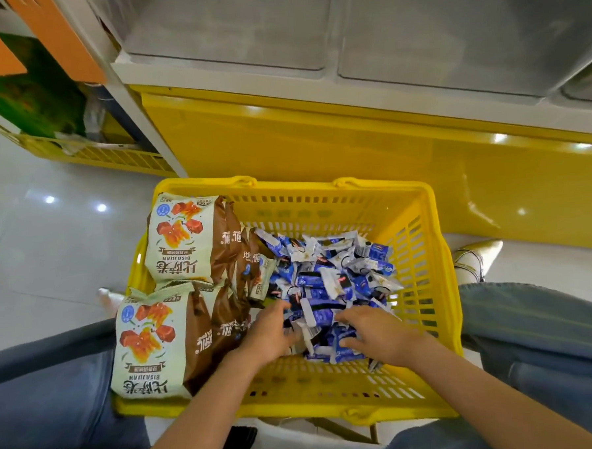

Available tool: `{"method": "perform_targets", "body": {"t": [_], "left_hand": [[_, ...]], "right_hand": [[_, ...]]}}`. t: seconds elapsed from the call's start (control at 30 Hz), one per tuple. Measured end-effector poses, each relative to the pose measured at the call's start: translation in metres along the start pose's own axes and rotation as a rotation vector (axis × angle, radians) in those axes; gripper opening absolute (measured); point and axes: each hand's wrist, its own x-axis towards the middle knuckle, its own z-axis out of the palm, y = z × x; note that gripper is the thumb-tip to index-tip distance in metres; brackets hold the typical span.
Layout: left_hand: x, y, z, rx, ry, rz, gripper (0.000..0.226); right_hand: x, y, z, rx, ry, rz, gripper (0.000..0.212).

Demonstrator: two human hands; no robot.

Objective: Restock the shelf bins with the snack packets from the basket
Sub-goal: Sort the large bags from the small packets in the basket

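White floor (48, 244), yellow basket (321, 202), BISAJUAN bags (182, 240).

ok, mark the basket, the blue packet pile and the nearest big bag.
basket (416, 252): head view, bare right wall.
blue packet pile (331, 274): head view, middle of the heap.
nearest big bag (146, 342): head view, printed front face.
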Motion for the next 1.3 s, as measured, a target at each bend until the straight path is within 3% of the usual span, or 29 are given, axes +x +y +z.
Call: {"method": "perform_targets", "body": {"t": [0.1,0.17,0.3,0.43,0.63,0.73,0.83,1.03,1.13,1.3], "left_hand": [[0.002,-0.021,0.004,0.071,-0.163,-0.122,0.079],[0.005,-0.026,0.009,0.150,-0.215,-0.132,0.091],[0.013,-0.024,0.011,0.326,-0.225,-0.107,0.089],[0.017,-0.023,0.014,0.519,-0.215,-0.076,0.073],[0.018,-0.025,0.016,0.307,-0.229,-0.083,0.066],[0.017,-0.022,0.013,0.279,-0.225,-0.077,0.066],[0.014,-0.019,0.012,0.173,-0.162,-0.090,0.043],[0.004,-0.009,0.001,0.035,-0.103,-0.077,0.024],[0.001,0.006,-0.008,-0.147,0.064,-0.023,0.008],[0.013,0.050,-0.019,-0.307,0.321,0.097,0.010]], "right_hand": [[0.013,-0.008,0.006,-0.013,0.182,-0.078,0.047],[0.025,-0.019,0.008,0.032,0.227,-0.163,0.056],[0.050,-0.033,0.015,-0.044,0.053,-0.123,0.094],[0.065,-0.036,0.018,-0.246,-0.030,-0.062,0.105],[0.066,-0.022,0.008,-0.154,-0.064,-0.029,0.074],[0.060,-0.017,0.015,-0.055,-0.054,0.011,0.078],[0.056,-0.020,0.029,-0.129,-0.037,0.069,0.088],[0.053,-0.022,0.017,-0.004,0.071,0.078,0.073],[0.037,-0.017,0.000,0.169,0.189,0.083,0.074],[0.009,-0.009,-0.030,0.332,0.515,0.097,0.069]]}}
